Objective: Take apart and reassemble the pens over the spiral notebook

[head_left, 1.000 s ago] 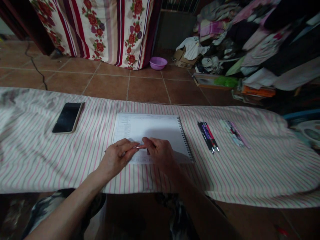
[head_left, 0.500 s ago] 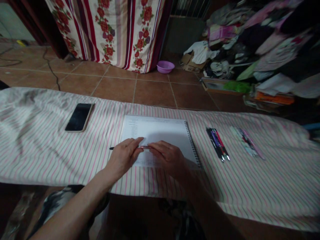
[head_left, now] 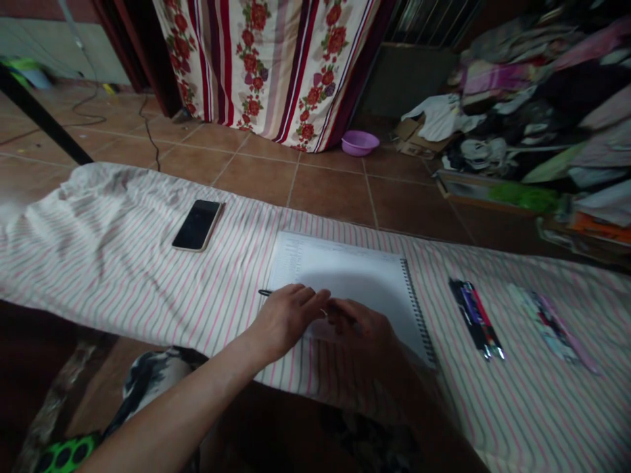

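A pen lies across the lower part of an open spiral notebook (head_left: 365,279), its dark end (head_left: 265,292) sticking out left of my left hand (head_left: 288,318). That hand is closed around the pen's barrel, palm down. My right hand (head_left: 365,325) is closed too, its fingertips pinching at the pen's other end, close against the left fingers. Most of the pen is hidden behind my hands. Writing shows along the page's left side and top; the rest of the visible page looks blank.
A phone (head_left: 198,225) lies to the left on the striped cloth (head_left: 236,243). Several pens (head_left: 476,317) lie right of the notebook, with another group of pens (head_left: 555,327) farther right. Beyond are a tiled floor, a purple basin (head_left: 359,142), a floral curtain (head_left: 276,66) and piled clothes (head_left: 532,98).
The view has turned left, so everything sits farther right. My hands have drawn closer together; the stretch of pen that showed between them is now mostly covered, and my right fingers are more curled.
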